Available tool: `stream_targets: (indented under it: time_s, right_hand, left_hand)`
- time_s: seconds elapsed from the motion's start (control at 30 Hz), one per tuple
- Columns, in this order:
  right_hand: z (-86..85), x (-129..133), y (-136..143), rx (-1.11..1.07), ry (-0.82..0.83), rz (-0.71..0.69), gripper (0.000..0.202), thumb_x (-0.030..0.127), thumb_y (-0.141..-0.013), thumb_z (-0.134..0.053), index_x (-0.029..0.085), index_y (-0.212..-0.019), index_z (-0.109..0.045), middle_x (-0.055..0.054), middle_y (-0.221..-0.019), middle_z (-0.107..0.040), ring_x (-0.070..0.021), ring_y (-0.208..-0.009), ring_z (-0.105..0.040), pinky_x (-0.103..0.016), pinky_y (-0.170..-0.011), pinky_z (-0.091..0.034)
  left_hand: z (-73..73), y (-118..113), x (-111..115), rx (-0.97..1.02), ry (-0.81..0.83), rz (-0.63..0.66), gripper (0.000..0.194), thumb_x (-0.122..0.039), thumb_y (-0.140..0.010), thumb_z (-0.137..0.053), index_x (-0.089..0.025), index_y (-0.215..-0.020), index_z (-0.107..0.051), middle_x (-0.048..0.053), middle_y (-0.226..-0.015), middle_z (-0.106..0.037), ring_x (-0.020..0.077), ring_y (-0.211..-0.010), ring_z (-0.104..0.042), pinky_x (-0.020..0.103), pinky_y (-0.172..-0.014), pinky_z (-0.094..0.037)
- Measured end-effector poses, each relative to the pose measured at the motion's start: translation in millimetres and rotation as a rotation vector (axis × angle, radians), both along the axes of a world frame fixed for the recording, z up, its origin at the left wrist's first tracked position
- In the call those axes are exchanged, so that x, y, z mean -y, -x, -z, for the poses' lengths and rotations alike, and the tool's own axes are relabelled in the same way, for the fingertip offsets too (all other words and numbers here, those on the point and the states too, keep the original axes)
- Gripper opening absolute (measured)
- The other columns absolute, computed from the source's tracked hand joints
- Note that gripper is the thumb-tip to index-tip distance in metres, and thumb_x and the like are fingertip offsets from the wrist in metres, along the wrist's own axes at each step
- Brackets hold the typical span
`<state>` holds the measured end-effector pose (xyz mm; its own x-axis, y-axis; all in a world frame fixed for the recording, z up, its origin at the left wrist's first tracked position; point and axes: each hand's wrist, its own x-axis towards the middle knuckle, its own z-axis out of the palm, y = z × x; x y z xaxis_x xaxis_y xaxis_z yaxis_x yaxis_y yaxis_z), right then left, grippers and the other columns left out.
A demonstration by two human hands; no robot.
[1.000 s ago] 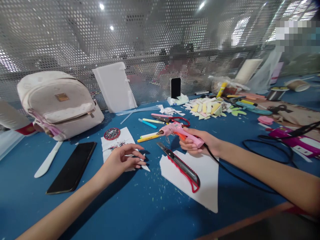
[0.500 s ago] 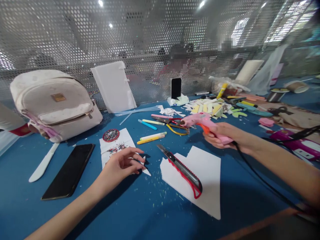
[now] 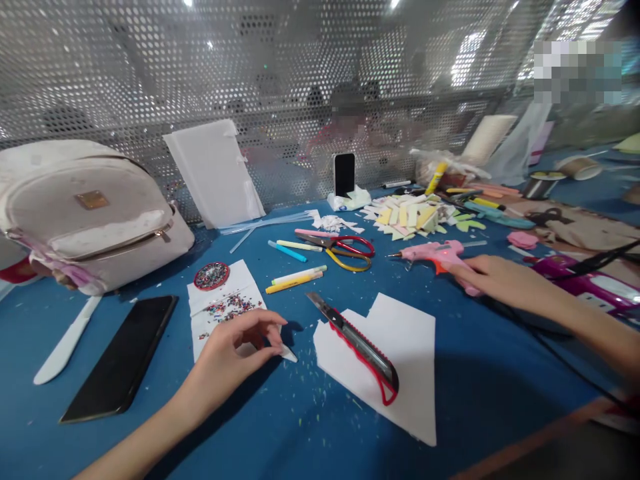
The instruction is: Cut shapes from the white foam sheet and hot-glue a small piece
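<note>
My left hand [image 3: 243, 347] is closed in a pinch, low over the table. Between its fingertips is a small pointed piece of white paper [image 3: 289, 354], mostly hidden by the fingers. On the right, my right hand [image 3: 493, 280] grips the handle of a pink hot glue gun [image 3: 434, 252], which is down at the tabletop with its nozzle to the left. A red and black box cutter [image 3: 357, 339], blade out, rests on a cut sheet of white paper [image 3: 407, 370] between the hands. Beside my left hand, colourful beads [image 3: 231, 307] are spread on another white sheet.
Red-handled scissors [image 3: 353, 248] and highlighters [image 3: 295, 280] lie mid-table, near a pile of paper pieces [image 3: 407, 215]. At left are a phone [image 3: 123, 360], a white plastic knife [image 3: 67, 343] and a backpack [image 3: 85, 213]. The glue gun's black cord [image 3: 545, 353] trails right.
My right hand has brought the glue gun down and to the right, away from the scissors. The fingers of my left hand have drawn together on the paper piece. The view has shifted slightly.
</note>
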<state>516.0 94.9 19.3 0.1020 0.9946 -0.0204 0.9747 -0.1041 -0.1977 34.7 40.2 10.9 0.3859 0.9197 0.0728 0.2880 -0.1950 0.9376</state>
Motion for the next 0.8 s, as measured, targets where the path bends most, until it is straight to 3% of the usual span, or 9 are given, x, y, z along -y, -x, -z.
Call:
stream_targets:
  time_s: [0.13, 0.3, 0.43, 0.8]
  right_hand:
    - [-0.8, -13, 4, 0.046, 0.107, 0.026, 0.055, 0.062, -0.095, -0.034, 0.021, -0.067, -0.059, -0.006, -0.068, -0.07, -0.0262, -0.07, -0.069, -0.031, -0.064, -0.043]
    - [2.2, -11, 1, 0.241, -0.066, 0.123, 0.048, 0.059, -0.093, -0.031, 0.021, -0.082, -0.058, -0.015, -0.086, -0.072, -0.035, -0.083, -0.069, -0.031, -0.057, -0.033]
    - [6.8, -1, 5, 0.361, -0.174, 0.118, 0.042, 0.059, -0.092, -0.036, 0.023, -0.079, -0.052, -0.014, -0.08, -0.07, -0.0338, -0.076, -0.068, -0.032, -0.055, -0.025]
    - [18.9, 19, -1, 0.383, -0.137, -0.009, 0.044, 0.061, -0.097, -0.033, 0.025, -0.076, -0.047, -0.013, -0.085, -0.071, -0.0357, -0.082, -0.069, -0.036, -0.056, -0.035]
  left_hand:
    - [0.5, 1, 2, -0.01, -0.016, 0.004, 0.021, -0.024, -0.085, -0.07, -0.025, -0.107, -0.07, -0.001, -0.084, -0.072, 0.0128, -0.079, -0.07, 0.022, -0.076, -0.055]
    - [2.6, 1, 2, -0.032, -0.027, -0.001, 0.022, -0.025, -0.085, -0.072, -0.024, -0.107, -0.07, -0.001, -0.082, -0.074, 0.0136, -0.079, -0.07, 0.024, -0.081, -0.053]
    - [2.5, -1, 0, -0.03, -0.021, -0.043, 0.02, -0.025, -0.084, -0.071, -0.023, -0.103, -0.07, -0.002, -0.077, -0.074, 0.0144, -0.076, -0.072, 0.023, -0.079, -0.054]
    - [0.0, -2, 0, -0.013, 0.002, -0.095, 0.02, -0.027, -0.08, -0.073, -0.02, -0.099, -0.068, -0.001, -0.071, -0.071, 0.0158, -0.072, -0.071, 0.024, -0.073, -0.056]
